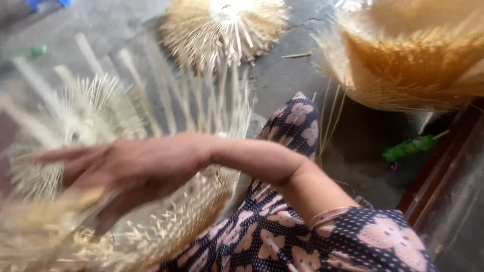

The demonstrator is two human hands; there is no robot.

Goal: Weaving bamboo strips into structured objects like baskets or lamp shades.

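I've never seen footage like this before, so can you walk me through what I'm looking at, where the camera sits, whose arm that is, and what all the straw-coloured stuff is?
There is one picture, taken by a camera worn on a person's head, looking down at their own lap and hands. The arm reaching across from the right is the person's right hand, blurred by motion, fingers spread over a half-woven piece of pale bamboo strips with loose ends sticking out. Whether it grips the strips, I cannot tell. The left hand is not clearly visible. The person wears dark flower-patterned clothing. On the grey concrete floor lie more round woven pieces: one pale, one larger and golden. A small green object lies at the right.
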